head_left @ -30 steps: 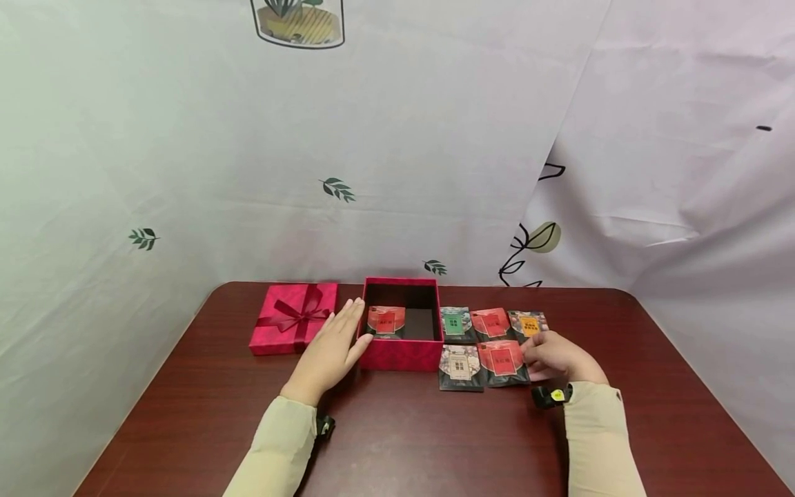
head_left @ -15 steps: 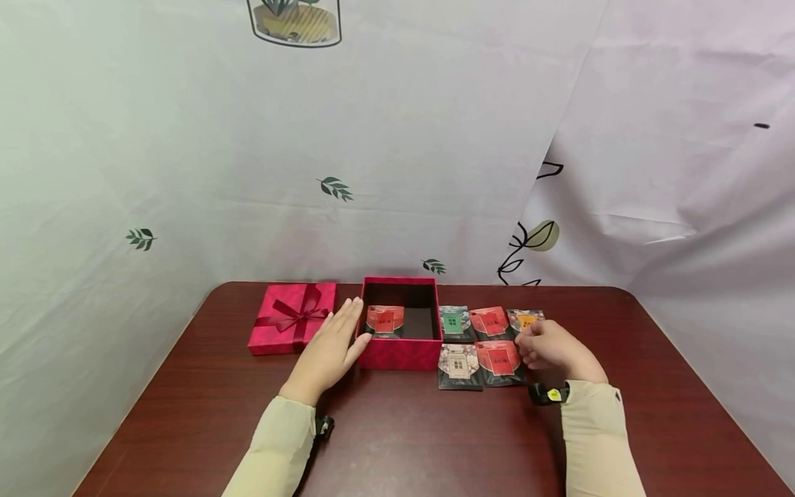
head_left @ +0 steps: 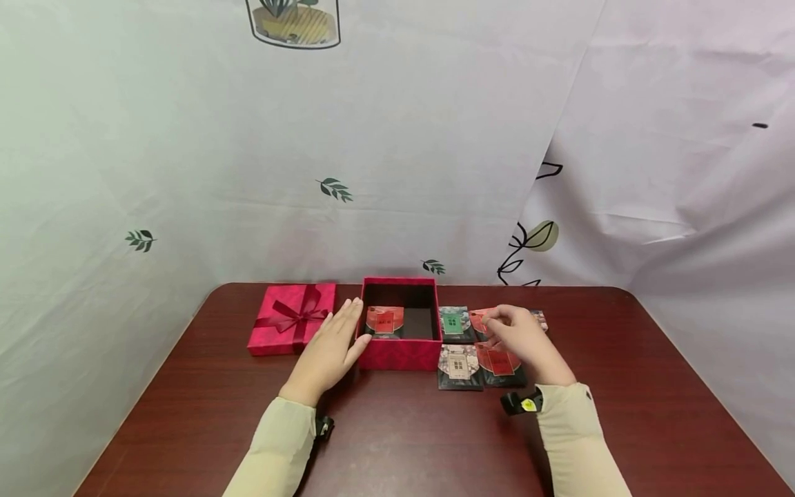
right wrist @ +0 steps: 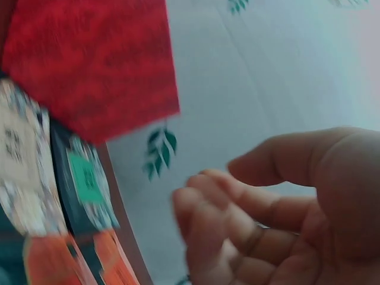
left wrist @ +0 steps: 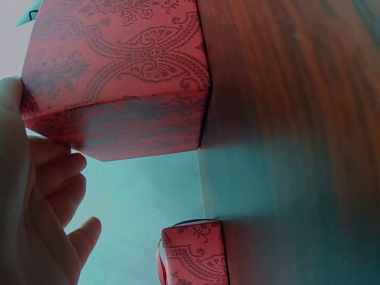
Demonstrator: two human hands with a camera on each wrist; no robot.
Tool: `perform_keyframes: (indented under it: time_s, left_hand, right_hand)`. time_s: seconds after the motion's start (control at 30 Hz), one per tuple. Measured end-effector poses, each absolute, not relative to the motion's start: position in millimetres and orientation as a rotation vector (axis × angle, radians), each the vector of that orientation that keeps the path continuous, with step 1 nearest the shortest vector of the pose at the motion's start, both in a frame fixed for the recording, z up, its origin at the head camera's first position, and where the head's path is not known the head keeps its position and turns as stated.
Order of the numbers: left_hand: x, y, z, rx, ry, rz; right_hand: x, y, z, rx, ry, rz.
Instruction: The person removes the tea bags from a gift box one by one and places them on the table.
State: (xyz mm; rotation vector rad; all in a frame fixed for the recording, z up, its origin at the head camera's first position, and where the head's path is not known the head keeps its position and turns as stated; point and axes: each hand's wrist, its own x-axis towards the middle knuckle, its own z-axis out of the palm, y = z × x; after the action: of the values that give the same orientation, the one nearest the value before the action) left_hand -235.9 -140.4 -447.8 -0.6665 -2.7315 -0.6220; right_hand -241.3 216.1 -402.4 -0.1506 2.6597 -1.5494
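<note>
My left hand (head_left: 329, 352) rests along the left side of an uncovered red gift box (head_left: 397, 356), fingers extended, the thumb at its front corner. Inside the box lies a red-and-black sachet (head_left: 385, 322). My right hand (head_left: 524, 342) hovers over several flat sachets beside the box, its fingers loosely bent. The right wrist view shows nothing between thumb and fingertips. Nearest below it are a front red sachet (head_left: 502, 369) and a back red sachet (head_left: 478, 317), both partly covered. A floral sachet (head_left: 542, 319) is mostly hidden behind the hand.
A green-labelled sachet (head_left: 455, 324) and a beige-labelled sachet (head_left: 459, 366) lie against the box's right side. Left of the box is its red lid (head_left: 292, 319) with a dark red bow. A pale printed cloth (head_left: 397, 138) hangs behind the brown table (head_left: 422, 442).
My right hand has risen from the right edge of the front red sachet and moved left over the sachets. The left hand, box and sachets stay where they were.
</note>
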Motion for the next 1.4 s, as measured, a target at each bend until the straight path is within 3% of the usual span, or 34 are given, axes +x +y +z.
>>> perform_keyframes:
  time_s: [0.8, 1.4]
  left_hand:
    - [-236.4, -142.4, -448.9, -0.649, -2.739, -0.645]
    - [-234.7, -140.0, -446.1, -0.662, -2.743, -0.645]
  right_hand:
    - [-254.8, 108.3, -390.1, -0.376, 2.5, -2.026]
    - [-287.3, 65.4, -398.2, -0.044, 2.554, -1.682]
